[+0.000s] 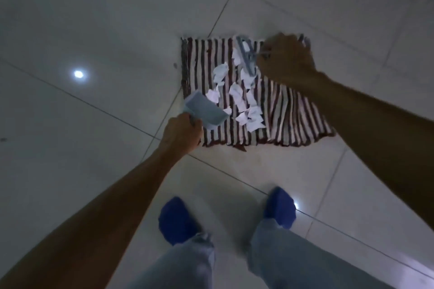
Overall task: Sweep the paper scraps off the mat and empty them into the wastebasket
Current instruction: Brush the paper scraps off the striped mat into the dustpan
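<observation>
Crumpled white paper scraps [244, 101] on striped woven mat [288, 112]. Left hand [182, 132] fingers wrapped round grey plastic dustpan [206, 110]. Right hand [286, 58] fingers closed on grey brush [245, 57].

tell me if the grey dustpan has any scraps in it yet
Empty so far: the grey plastic dustpan in the left hand shows a bare inside, while the white paper scraps lie on the striped mat.

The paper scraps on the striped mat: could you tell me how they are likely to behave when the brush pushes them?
The paper scraps look thin and crumpled, so probably very light and apt to scatter. The mat looks ridged, so some may snag.
</observation>
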A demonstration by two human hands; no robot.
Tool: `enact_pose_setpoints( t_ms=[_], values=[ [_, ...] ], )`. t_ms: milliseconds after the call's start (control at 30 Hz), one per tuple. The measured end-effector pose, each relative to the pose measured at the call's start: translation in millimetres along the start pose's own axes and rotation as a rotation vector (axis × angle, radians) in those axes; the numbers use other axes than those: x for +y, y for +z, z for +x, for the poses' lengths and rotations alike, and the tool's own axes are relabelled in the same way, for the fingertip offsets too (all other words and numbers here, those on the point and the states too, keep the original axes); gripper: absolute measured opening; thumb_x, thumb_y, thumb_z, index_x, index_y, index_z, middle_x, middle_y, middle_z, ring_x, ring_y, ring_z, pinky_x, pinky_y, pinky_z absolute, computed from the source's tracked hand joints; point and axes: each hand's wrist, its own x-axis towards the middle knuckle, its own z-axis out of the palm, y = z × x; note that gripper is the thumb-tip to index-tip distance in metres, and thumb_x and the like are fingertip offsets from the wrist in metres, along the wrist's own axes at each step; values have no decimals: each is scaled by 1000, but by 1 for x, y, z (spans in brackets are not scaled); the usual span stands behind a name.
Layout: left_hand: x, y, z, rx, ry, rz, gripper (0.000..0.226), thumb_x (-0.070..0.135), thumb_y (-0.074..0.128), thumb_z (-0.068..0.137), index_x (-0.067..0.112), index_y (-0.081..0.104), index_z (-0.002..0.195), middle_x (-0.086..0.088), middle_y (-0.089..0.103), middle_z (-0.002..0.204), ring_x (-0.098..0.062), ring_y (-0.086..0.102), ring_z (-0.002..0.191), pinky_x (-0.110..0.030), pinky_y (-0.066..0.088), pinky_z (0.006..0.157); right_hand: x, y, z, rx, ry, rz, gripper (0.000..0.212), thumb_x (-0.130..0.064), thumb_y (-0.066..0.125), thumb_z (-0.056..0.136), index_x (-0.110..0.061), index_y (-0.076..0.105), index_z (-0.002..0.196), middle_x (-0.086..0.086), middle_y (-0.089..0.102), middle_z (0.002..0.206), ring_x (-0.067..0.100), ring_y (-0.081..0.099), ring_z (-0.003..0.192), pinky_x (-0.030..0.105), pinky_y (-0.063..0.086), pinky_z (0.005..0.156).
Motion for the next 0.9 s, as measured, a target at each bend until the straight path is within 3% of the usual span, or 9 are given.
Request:
enact_pose_setpoints(
  t_ms=[67, 133, 200, 300, 433, 633, 767, 900],
  values=[
    [-15, 16, 17, 23, 57, -9, 33, 27, 37, 101, 11, 54, 79, 2, 54, 63, -6, 48, 48, -17, 34, 44, -2, 23, 17, 102, -101, -77, 30, -31, 58, 88, -9, 74, 100, 15, 73, 99, 32, 69, 92, 27, 40, 72],
    [-31, 29, 31, 78, 138, -28, 32, 26, 40, 101, 14, 50, 73, 5, 51, 58, -7, 47, 46, -16, 33, 43, -2, 48, 36, 183, -199, -139, 41, -42, 55, 87, -10, 73, 106, 17, 72, 101, 36, 67, 92, 35, 49, 76],
    [-44, 39, 41, 126, 218, -33, 32, 25, 43, 99, 12, 51, 71, 6, 49, 54, -9, 44, 43, -14, 33, 40, -5, 69, 50, 236, -301, -221, 62, -55, 39, 81, -8, 71, 105, 21, 71, 98, 40, 66, 88, 43, 52, 78],
    [-66, 54, 54, 176, 248, -49, 36, 27, 48, 97, 8, 55, 68, 3, 50, 51, -10, 42, 41, -17, 35, 42, -2, 103, 62, 233, -415, -315, 84, -68, 23, 74, -6, 71, 105, 24, 69, 93, 41, 65, 83, 41, 42, 69],
    [-79, 67, 63, 210, 212, -103, 39, 30, 50, 96, 10, 52, 61, 2, 47, 47, -11, 38, 38, -20, 34, 42, 2, 130, 67, 232, -454, -297, 46, -47, 57, 89, -10, 69, 114, 22, 69, 107, 40, 64, 95, 44, 48, 81],
    [-73, 78, 54, 234, 153, -101, 45, 33, 47, 98, 18, 41, 55, 6, 42, 45, -8, 37, 38, -19, 32, 44, -4, 128, 53, 141, -531, -209, 42, -52, 53, 92, -16, 74, 101, 13, 73, 102, 32, 66, 95, 39, 48, 84],
    [-74, 83, 55, 258, 123, -84, 44, 37, 46, 97, 18, 42, 58, 4, 43, 48, -11, 39, 42, -24, 36, 47, -7, 130, 42, 111, -575, -145, 43, -48, 52, 95, -11, 75, 88, 10, 72, 82, 27, 66, 76, 37, 53, 77],
    [-76, 82, 53, 277, 153, -79, 45, 37, 45, 95, 12, 41, 58, 1, 42, 47, -17, 40, 45, -27, 36, 50, -12, 124, 25, 15, -653, -106, 43, -44, 54, 95, -10, 69, 72, 0, 60, 60, 14, 55, 53, 36, 54, 66]
  ],
)
